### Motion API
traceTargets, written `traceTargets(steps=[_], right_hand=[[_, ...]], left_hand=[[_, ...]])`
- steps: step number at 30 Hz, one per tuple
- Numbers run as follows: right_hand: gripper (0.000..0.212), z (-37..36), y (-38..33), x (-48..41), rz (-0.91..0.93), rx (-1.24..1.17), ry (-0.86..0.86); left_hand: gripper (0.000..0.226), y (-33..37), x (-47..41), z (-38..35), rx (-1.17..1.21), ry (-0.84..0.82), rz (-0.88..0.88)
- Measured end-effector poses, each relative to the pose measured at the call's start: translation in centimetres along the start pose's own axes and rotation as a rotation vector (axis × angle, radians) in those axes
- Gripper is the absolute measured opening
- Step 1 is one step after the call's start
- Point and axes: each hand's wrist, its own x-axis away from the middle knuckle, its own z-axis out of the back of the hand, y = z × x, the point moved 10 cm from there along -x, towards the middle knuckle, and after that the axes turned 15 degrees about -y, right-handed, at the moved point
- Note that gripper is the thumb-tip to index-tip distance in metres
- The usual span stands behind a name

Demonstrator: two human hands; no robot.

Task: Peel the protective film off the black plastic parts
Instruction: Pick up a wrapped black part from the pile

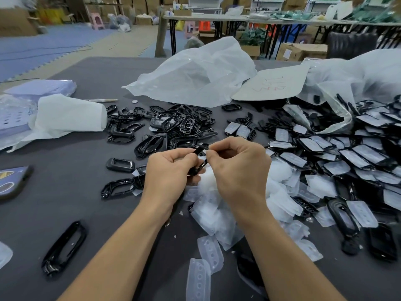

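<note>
My left hand [171,170] and my right hand [236,166] meet above the dark table, both gripping one black plastic part [200,157] held on edge between them. The right thumb and forefinger pinch at its upper end; I cannot tell whether film is caught there. Below the hands lies a heap of peeled white film pieces [217,211]. A pile of bare glossy black frames [173,127] lies beyond the hands. To the right spreads a pile of black parts with white film on them [338,155].
Crumpled clear plastic bags [195,77] and a white card [273,83] lie at the back. White foam wrap [69,114] sits at the left. A loose black frame [65,246] lies near my left forearm. A phone [10,181] rests at the left edge.
</note>
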Motion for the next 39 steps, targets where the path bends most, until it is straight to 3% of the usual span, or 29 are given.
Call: traceTargets(steps=[9, 18, 23, 27, 32, 36, 39], right_hand=[[0.017, -0.8, -2.6, 1.1, 0.181, 0.266, 0.065], [0.007, -1.8, -2.2, 0.8, 0.213, 0.152, -0.039], [0.018, -2.4, -2.4, 0.8, 0.228, 0.144, -0.093], [0.020, -2.6, -2.0, 0.4, 0.180, 0.099, -0.141], [0.016, -0.5, -0.3, 0.0, 0.037, -0.008, -0.004], [0.005, -1.0, 1.3, -0.6, -0.095, -0.192, -0.101], [0.016, -1.1, 1.6, -0.8, -0.115, -0.254, -0.118]], left_hand=[[0.018, 0.0, -0.3, -1.0, 0.186, -0.025, -0.018], [0.054, 0.4, -0.1, -2.0, 0.321, -0.165, 0.020], [0.027, 0.7, 0.0, -2.0, 0.318, -0.180, -0.022], [0.024, 0.5, -0.1, -1.1, 0.287, -0.110, -0.044], [0.024, 0.4, -0.2, -0.8, 0.268, -0.064, -0.055], [0.031, 0.8, 0.0, -1.5, 0.202, -0.123, -0.062], [0.035, 1.2, 0.3, -1.6, 0.119, -0.132, -0.076]])
